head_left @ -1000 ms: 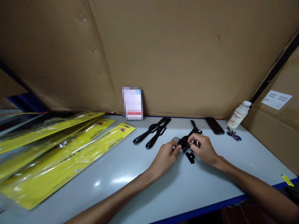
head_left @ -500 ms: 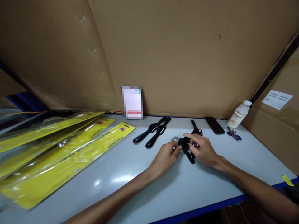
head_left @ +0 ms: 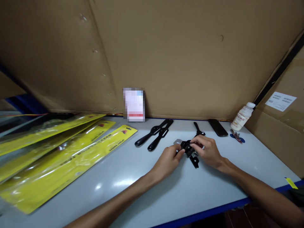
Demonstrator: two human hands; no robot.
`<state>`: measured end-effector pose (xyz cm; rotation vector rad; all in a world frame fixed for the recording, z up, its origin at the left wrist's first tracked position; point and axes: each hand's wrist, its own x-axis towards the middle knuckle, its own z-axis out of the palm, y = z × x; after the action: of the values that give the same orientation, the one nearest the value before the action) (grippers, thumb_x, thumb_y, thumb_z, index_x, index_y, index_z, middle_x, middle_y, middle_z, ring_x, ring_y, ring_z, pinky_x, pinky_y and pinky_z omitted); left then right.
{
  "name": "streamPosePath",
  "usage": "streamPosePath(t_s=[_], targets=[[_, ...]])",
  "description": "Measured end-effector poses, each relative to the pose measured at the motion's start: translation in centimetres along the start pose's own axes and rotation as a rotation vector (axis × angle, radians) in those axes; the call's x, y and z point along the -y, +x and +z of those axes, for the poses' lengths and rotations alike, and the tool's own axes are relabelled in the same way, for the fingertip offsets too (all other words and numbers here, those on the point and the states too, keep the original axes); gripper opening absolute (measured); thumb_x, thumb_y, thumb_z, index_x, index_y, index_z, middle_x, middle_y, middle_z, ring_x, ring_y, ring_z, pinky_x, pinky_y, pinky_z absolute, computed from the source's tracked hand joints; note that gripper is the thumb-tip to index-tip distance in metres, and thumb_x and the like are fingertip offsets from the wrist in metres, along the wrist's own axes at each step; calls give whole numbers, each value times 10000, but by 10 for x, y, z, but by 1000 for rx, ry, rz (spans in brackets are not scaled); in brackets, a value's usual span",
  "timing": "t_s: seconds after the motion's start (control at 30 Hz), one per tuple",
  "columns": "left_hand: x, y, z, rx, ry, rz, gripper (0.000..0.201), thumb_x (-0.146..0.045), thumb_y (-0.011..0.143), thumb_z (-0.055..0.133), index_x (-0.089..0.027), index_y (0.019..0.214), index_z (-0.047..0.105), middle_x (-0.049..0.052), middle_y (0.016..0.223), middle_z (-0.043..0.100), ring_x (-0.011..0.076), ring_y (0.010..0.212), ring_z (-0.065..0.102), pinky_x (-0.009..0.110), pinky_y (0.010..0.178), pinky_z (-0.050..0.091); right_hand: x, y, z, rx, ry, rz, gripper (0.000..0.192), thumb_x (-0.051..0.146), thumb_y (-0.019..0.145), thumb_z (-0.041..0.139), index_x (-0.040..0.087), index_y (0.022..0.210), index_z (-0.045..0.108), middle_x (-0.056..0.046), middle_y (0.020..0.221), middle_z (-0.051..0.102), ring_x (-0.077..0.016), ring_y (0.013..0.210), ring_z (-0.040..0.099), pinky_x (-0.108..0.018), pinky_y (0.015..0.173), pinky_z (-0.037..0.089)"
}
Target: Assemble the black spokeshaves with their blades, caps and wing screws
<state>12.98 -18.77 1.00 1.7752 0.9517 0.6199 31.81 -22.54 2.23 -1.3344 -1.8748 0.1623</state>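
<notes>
Both of my hands meet over a small black metal tool (head_left: pixel 189 148) lying on the pale grey table (head_left: pixel 133 177). My left hand (head_left: pixel 169 160) pinches its left end with thumb and forefinger. My right hand (head_left: pixel 207 151) grips its right side, fingers curled over the top. A black bracket piece (head_left: pixel 195 162) pokes out below the hands, and a grey metal part (head_left: pixel 177 142) shows beside my left fingertips. A black handle (head_left: pixel 197 128) runs back from the tool toward the wall.
Another black two-handled tool (head_left: pixel 155 134) lies left of the hands. Yellow plastic packages (head_left: pixel 61 155) cover the table's left side. At the back right are a dark phone (head_left: pixel 218 127), a white bottle (head_left: pixel 243 117) and keys (head_left: pixel 236 135). Cardboard walls (head_left: pixel 166 57) enclose the back and right.
My right fingers have shifted over the top of the black tool, extending and then curling back. The left hand has stayed in place.
</notes>
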Motion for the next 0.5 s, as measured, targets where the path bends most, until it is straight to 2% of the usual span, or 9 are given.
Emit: streamPosePath(t_s=[0.07,0.13,0.17,0.27,0.3,0.37,0.43,0.5], targets=[[-2,0,-5,83,-152,-103,266,-409,883,452,-238,682,415,-105,458,317,91,380,267,225,418,217,1,6,-10,-74,97,120,93,251,868,614,181,821,651,10,657,609,-123,556,554,-250,560,443],[-4,1,-10,109,-274,-187,274,-429,900,435,-237,705,420,-119,437,298,78,345,233,208,382,191,-2,12,-20,-77,201,252,124,302,847,630,179,824,625,35,609,565,-100,464,497,-232,467,404],[-5,1,-13,89,-299,-206,276,-431,904,429,-234,711,426,-120,436,300,73,338,228,201,371,178,-5,15,-24,-19,230,311,134,311,840,625,178,821,611,40,607,559,-92,433,477,-225,434,387],[-3,4,-20,-20,-266,-197,283,-433,900,439,-223,711,438,-113,439,330,65,330,246,187,360,176,-15,17,-26,262,192,421,94,258,814,604,169,783,598,46,589,567,-78,375,441,-211,384,342],[-2,6,-22,-53,-239,-184,285,-437,895,450,-222,709,439,-111,438,343,64,331,259,184,361,188,-18,17,-24,328,159,430,73,227,801,603,164,764,609,48,570,567,-76,368,435,-209,387,331],[2,10,-25,-111,-185,-157,278,-437,888,473,-220,717,443,-107,435,368,67,339,292,179,369,213,-20,15,-19,374,108,413,62,177,779,617,155,725,639,48,538,565,-76,386,446,-207,423,330],[5,14,-29,-155,-138,-147,255,-423,881,492,-218,734,450,-104,435,393,72,347,328,177,377,230,-19,13,-16,369,90,380,69,176,792,632,151,758,687,31,564,598,-85,445,488,-211,481,347],[8,18,-34,-179,-90,-162,242,-410,875,496,-220,733,446,-104,432,401,75,339,333,180,373,228,-17,14,-19,331,-60,331,124,233,852,624,166,877,726,3,635,648,-108,526,538,-227,540,361]])
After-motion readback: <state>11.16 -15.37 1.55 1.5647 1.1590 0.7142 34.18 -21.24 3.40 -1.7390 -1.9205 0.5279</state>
